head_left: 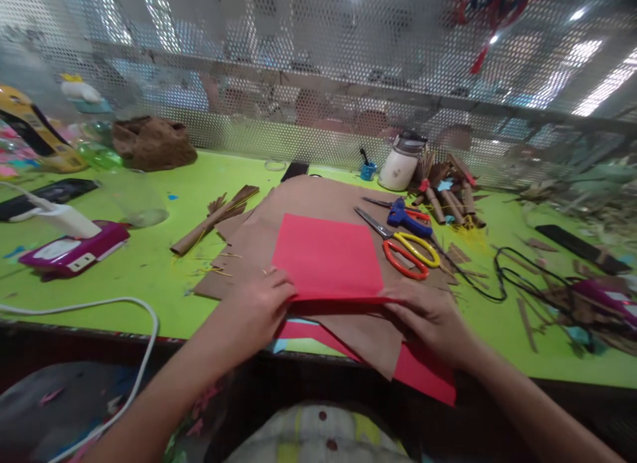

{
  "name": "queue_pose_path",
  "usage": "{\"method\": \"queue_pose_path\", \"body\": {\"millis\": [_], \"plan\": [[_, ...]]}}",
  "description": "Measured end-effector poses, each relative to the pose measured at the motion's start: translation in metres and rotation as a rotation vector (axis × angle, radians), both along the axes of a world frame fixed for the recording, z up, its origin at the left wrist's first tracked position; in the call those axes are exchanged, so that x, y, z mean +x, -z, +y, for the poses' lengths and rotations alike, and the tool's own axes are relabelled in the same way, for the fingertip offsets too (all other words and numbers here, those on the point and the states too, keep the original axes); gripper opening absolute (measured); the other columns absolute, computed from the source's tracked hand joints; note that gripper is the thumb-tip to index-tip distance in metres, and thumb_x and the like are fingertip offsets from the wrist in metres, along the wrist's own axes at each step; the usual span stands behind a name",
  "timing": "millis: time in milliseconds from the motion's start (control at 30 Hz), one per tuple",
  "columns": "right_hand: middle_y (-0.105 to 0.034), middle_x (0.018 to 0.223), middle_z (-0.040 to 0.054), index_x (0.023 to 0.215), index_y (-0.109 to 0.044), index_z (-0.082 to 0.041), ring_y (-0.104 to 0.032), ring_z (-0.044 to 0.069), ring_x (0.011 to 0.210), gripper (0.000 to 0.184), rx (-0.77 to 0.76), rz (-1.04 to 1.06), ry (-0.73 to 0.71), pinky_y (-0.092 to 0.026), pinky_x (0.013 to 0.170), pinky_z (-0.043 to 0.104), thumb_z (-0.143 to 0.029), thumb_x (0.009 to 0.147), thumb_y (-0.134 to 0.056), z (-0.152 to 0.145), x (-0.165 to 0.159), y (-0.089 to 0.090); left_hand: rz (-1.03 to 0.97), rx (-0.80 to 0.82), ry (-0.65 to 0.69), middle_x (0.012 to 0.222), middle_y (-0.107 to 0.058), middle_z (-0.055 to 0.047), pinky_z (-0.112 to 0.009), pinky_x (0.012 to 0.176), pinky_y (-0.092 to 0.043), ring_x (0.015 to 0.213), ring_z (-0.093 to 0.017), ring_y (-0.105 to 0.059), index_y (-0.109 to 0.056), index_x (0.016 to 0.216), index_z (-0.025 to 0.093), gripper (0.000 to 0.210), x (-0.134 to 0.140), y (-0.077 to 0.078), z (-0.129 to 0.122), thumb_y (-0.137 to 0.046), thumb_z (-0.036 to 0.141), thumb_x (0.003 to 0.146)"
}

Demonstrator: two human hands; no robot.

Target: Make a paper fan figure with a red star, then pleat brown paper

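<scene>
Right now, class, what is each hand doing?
Left hand: closed, holding the top red sheet at its near-left corner.
Right hand: closed, holding its near-right corner.

The red sheet [326, 257] is smooth, matt paper. Under it lies dull brown paper [308, 194], and around that the green worktop [209, 171] looks smooth with a faint sheen. Right of the red sheet, the scissors [387, 235] pair shiny metal blades with smooth plastic handles. Left of it, the purple box [107, 234] is glossy plastic and the cup [134, 198] is clear. Beyond it stand a glossy white jar [397, 166] and perforated metal panel [279, 111], reflective in places.
</scene>
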State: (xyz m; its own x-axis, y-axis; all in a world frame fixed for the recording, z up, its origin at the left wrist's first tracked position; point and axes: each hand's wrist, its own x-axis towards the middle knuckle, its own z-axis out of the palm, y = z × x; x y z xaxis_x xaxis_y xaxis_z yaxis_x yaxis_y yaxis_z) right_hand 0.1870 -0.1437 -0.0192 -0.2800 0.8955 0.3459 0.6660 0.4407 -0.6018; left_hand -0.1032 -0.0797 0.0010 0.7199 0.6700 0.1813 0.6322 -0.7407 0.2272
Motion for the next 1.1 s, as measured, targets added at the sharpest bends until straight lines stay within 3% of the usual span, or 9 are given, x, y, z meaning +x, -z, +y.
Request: {"method": "queue_pose_path", "body": {"millis": [100, 200, 367, 567, 700, 1100], "plan": [[-0.065, 0.080, 0.0026, 0.086, -0.064, -0.018, -0.059, 0.014, 0.072, 0.020, -0.156, 0.014, 0.060, -0.045, 0.065, 0.025, -0.029, 0.088, -0.048, 0.005, 0.002, -0.005, -0.038, -0.115, -0.028, 0.094, -0.064, -0.006, -0.029, 0.078, -0.041, 0.086, -0.017, -0.057, -0.064, 0.094, 0.017, 0.026, -0.017, -0.003, 0.013, -0.040, 0.022, 0.089], [-0.057, 0.064, -0.0004, 0.070, -0.058, -0.017, -0.051, 0.012, 0.059, 0.026, -0.251, -0.025, 0.114, -0.039, 0.054, 0.024, -0.033, 0.088, -0.047, 0.017, -0.001, -0.013, -0.061, -0.234, -0.152, 0.088, -0.068, -0.002, -0.027, 0.069, -0.040, 0.079, -0.017, -0.059, -0.066, 0.096, 0.021, 0.030, -0.023, -0.006, 0.023, -0.040, 0.035, 0.089], [-0.053, 0.065, -0.0007, 0.065, -0.047, -0.018, -0.048, 0.013, 0.062, 0.026, -0.196, -0.117, 0.180, -0.035, 0.058, 0.025, -0.030, 0.088, -0.042, 0.039, -0.006, -0.020, -0.096, -0.315, -0.369, 0.066, -0.064, 0.000, -0.025, 0.052, -0.032, 0.057, -0.016, -0.054, -0.067, 0.090, 0.019, 0.043, -0.016, -0.006, 0.034, -0.037, 0.051, 0.087], [-0.048, 0.060, -0.0014, 0.064, -0.040, -0.019, -0.043, 0.013, 0.056, 0.024, -0.135, -0.233, 0.305, -0.029, 0.053, 0.024, -0.028, 0.087, -0.043, 0.052, -0.012, -0.007, 0.016, -0.252, -0.448, 0.072, -0.067, -0.007, -0.028, 0.056, -0.034, 0.065, -0.020, -0.058, -0.068, 0.091, 0.018, 0.044, -0.004, -0.009, 0.041, -0.035, 0.046, 0.087], [-0.053, 0.063, 0.0017, 0.067, -0.043, -0.019, -0.048, 0.015, 0.058, 0.021, -0.106, -0.308, 0.337, -0.031, 0.055, 0.025, -0.026, 0.087, -0.043, 0.053, -0.016, 0.001, 0.113, -0.174, -0.434, 0.082, -0.069, -0.009, -0.028, 0.059, -0.035, 0.071, -0.023, -0.061, -0.068, 0.099, 0.020, 0.044, 0.002, -0.010, 0.046, -0.034, 0.045, 0.088], [-0.060, 0.067, 0.0057, 0.074, -0.050, -0.018, -0.057, 0.020, 0.065, 0.020, -0.109, -0.453, 0.394, -0.035, 0.059, 0.027, -0.029, 0.089, -0.042, 0.053, -0.020, 0.007, 0.240, -0.071, -0.513, 0.073, -0.069, -0.008, -0.029, 0.059, -0.037, 0.069, -0.023, -0.063, -0.066, 0.100, 0.019, 0.040, 0.010, -0.005, 0.041, -0.033, 0.040, 0.090]]}}
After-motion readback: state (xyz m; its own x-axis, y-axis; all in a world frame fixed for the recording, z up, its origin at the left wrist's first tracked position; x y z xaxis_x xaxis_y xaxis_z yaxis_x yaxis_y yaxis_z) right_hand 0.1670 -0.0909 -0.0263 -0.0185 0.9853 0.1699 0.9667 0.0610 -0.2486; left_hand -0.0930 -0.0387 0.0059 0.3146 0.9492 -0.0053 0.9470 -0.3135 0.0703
